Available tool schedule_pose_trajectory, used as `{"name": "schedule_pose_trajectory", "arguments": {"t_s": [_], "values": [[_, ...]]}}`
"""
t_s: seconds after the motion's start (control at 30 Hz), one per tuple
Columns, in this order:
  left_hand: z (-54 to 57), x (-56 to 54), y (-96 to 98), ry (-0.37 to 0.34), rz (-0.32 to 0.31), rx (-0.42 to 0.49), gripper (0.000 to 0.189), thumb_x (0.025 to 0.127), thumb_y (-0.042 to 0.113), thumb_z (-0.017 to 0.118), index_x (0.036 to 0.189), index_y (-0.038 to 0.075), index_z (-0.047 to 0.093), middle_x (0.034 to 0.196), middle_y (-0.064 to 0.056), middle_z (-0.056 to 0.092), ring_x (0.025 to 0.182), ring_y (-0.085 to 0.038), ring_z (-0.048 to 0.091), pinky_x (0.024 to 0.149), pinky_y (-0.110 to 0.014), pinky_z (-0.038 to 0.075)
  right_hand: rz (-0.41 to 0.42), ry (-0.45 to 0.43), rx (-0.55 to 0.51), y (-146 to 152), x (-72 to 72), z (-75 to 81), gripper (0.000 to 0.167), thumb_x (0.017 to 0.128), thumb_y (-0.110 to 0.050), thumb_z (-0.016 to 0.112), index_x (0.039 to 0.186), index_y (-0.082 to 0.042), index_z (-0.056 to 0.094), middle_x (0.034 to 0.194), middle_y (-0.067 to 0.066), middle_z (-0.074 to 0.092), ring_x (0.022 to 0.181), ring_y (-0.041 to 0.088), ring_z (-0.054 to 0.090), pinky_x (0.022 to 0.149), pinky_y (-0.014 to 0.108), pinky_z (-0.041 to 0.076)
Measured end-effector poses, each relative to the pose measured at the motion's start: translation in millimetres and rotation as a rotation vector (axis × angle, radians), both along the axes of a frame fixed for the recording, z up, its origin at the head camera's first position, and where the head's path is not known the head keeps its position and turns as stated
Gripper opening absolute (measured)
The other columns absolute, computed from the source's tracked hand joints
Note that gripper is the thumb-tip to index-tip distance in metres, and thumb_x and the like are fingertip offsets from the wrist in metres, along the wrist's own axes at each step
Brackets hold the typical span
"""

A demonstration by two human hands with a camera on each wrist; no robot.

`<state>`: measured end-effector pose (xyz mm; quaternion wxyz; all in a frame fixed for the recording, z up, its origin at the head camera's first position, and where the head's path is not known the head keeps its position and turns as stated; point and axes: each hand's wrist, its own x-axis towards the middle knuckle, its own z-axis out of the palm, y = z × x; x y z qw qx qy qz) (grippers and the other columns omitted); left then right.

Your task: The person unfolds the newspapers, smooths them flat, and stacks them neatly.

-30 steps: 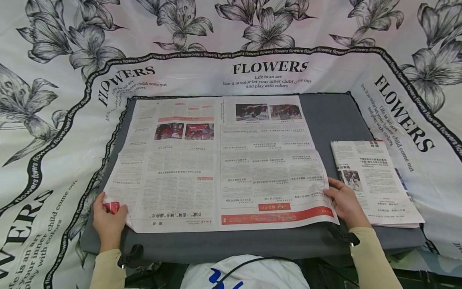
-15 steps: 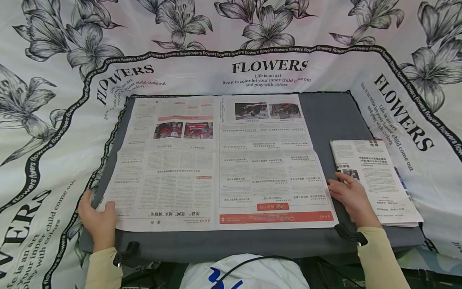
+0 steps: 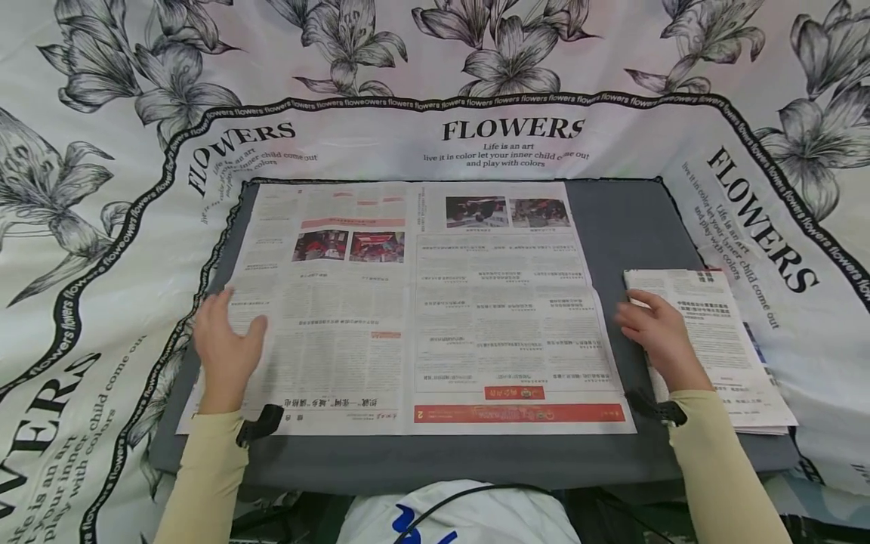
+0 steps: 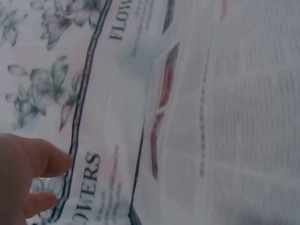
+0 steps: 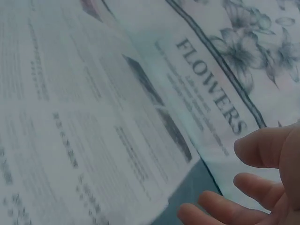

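An unfolded newspaper sheet (image 3: 353, 310) lies flat on the grey table top, its print upside down in the head view. My left hand (image 3: 227, 351) is over its left part, fingers spread and holding nothing. Just off the sheet's right edge is my right hand (image 3: 662, 336), overlapping a folded newspaper stack (image 3: 727, 363) in the head view; its fingers are loosely bent around nothing. In the left wrist view, the left hand's fingers (image 4: 49, 157) stand apart from the sheet. The right hand's fingers (image 5: 225, 206) likewise touch no paper in the right wrist view.
Grey table top (image 3: 625, 227) shows around the sheet. A white cloth (image 3: 367, 143) with flower drawings and the word FLOWERS surrounds it on the far side and both flanks. Below the near edge a white garment (image 3: 469, 514) and a black cable (image 3: 476, 489) are visible.
Both hands have let go of the sheet's near corners. The left hand moved forward and inward over the paper; the right moved outward and forward. The sheet's lifted left corner now lies flat.
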<state>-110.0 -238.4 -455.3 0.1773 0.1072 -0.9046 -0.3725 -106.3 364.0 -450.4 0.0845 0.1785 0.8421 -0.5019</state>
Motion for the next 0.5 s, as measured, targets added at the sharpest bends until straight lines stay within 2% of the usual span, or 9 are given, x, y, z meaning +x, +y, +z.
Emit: {"name": "schedule_pose_trajectory", "arguments": {"t_s": [0.1,0.13,0.2,0.27,0.33,0.43,0.5], "values": [[3.8,-20.5,26.1,-0.171,-0.192,-0.117,0.064,0.093,0.016,0.064,0.150,-0.006,0.042,0.154,-0.038,0.036,0.144,-0.056,0.031,0.119,-0.068,0.022,0.063,0.011,0.096,-26.3,-16.4,1.1,0.064,0.108,-0.032,0.049,0.161,-0.003,0.027,0.156,0.030,0.041,0.137,0.040,0.052,0.112,0.057,0.043],[4.5,-26.6,36.6,-0.225,-0.259,-0.148,0.066,0.095,0.018,0.064,0.151,-0.006,0.040,0.154,-0.038,0.035,0.145,-0.056,0.031,0.119,-0.068,0.023,0.097,0.020,0.133,-35.8,-21.3,0.7,0.062,0.107,-0.030,0.050,0.160,-0.003,0.029,0.156,0.030,0.042,0.140,0.046,0.047,0.112,0.059,0.042],[5.3,-37.3,58.2,-0.311,-0.378,-0.192,0.070,0.096,0.023,0.064,0.154,-0.004,0.036,0.156,-0.038,0.033,0.146,-0.056,0.029,0.120,-0.067,0.023,0.176,0.023,0.217,-55.6,-30.5,1.1,0.060,0.106,-0.028,0.053,0.158,-0.005,0.033,0.155,0.030,0.044,0.141,0.048,0.045,0.112,0.062,0.041],[6.0,-46.8,79.1,-0.350,-0.466,-0.221,0.073,0.096,0.027,0.065,0.156,-0.002,0.035,0.158,-0.037,0.031,0.147,-0.055,0.028,0.120,-0.067,0.024,0.254,0.032,0.280,-76.2,-38.2,1.4,0.059,0.105,-0.026,0.056,0.157,-0.006,0.036,0.155,0.028,0.044,0.141,0.048,0.045,0.111,0.063,0.041],[6.7,-55.8,98.5,-0.369,-0.519,-0.246,0.075,0.096,0.030,0.067,0.157,0.001,0.034,0.159,-0.036,0.030,0.147,-0.054,0.029,0.119,-0.068,0.026,0.327,0.068,0.323,-96.1,-45.0,-0.3,0.059,0.103,-0.024,0.058,0.156,-0.006,0.038,0.154,0.027,0.045,0.139,0.047,0.047,0.110,0.062,0.043],[5.6,-69.8,124.6,-0.372,-0.556,-0.299,0.075,0.094,0.032,0.069,0.156,0.003,0.038,0.158,-0.034,0.034,0.146,-0.053,0.033,0.116,-0.068,0.031,0.415,0.139,0.356,-126.8,-53.9,-3.0,0.059,0.101,-0.022,0.062,0.153,-0.004,0.043,0.154,0.025,0.048,0.139,0.045,0.049,0.111,0.059,0.044],[2.8,-77.9,140.4,-0.406,-0.579,-0.336,0.076,0.094,0.035,0.070,0.157,0.006,0.038,0.159,-0.032,0.034,0.146,-0.053,0.033,0.114,-0.069,0.033,0.481,0.194,0.382,-147.0,-59.9,-6.6,0.058,0.099,-0.021,0.064,0.150,-0.002,0.046,0.152,0.024,0.050,0.139,0.044,0.049,0.113,0.058,0.042]]}}
